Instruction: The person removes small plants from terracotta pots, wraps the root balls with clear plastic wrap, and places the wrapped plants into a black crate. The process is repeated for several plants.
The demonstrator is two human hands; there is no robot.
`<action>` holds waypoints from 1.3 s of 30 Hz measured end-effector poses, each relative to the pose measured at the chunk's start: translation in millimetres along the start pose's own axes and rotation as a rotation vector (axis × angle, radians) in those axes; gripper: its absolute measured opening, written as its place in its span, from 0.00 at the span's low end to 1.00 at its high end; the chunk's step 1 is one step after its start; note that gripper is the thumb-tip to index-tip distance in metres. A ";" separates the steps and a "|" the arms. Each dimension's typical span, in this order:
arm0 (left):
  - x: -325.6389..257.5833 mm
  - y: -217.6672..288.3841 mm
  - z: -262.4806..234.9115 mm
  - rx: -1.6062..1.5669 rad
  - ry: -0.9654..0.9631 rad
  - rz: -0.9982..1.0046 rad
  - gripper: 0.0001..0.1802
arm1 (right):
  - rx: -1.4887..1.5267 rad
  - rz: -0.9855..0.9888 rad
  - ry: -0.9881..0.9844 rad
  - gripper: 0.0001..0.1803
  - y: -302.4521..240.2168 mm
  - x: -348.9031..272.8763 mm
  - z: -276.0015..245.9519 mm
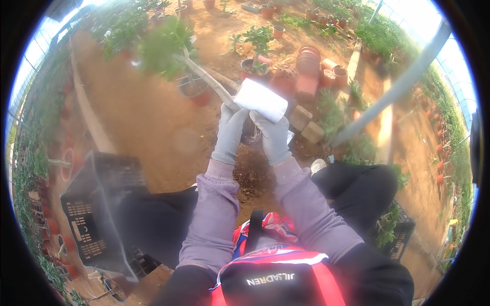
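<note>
In front of me my left hand, in a pale grey glove, is closed round the lower end of a bare plant stem. The stem slants up and to the left, toward blurred green leaves. Beside it my right hand, gloved the same way, pinches the underside of a white roll. The roll lies across the tops of both hands, its near end touching the stem. Something clear and shiny shows between the gloves, too blurred to name. Dark loose soil lies beneath my wrists.
A black plastic crate stands by my left leg, another by my right. Ahead are a potted plant, stacked terracotta pots and bricks. A grey pole slants in from the right.
</note>
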State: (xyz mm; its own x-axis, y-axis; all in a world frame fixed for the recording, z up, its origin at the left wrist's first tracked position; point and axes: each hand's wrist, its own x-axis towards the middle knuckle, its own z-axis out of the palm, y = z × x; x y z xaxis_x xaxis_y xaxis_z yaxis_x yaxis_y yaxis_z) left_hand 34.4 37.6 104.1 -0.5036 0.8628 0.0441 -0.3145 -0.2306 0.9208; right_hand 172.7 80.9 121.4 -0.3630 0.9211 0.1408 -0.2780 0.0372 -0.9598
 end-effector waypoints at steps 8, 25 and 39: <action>-17.8 13.4 15.5 -0.102 -0.221 0.075 0.33 | 0.353 -0.108 0.075 0.09 15.4 6.8 -7.8; 26.6 63.0 22.8 -0.229 0.047 0.258 0.13 | -0.096 0.363 -0.200 0.23 -31.7 -85.4 -6.3; -11.8 77.6 34.1 0.106 -0.199 0.185 0.13 | 0.409 -0.240 -0.088 0.13 -62.7 -0.7 19.0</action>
State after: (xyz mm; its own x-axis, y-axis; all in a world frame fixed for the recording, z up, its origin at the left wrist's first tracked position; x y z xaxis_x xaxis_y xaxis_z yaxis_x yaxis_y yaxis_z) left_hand 43.4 24.8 188.2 -0.3737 0.8841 0.2805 -0.1404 -0.3529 0.9251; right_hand 173.5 70.6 186.1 -0.3150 0.8681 0.3835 -0.6836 0.0728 -0.7263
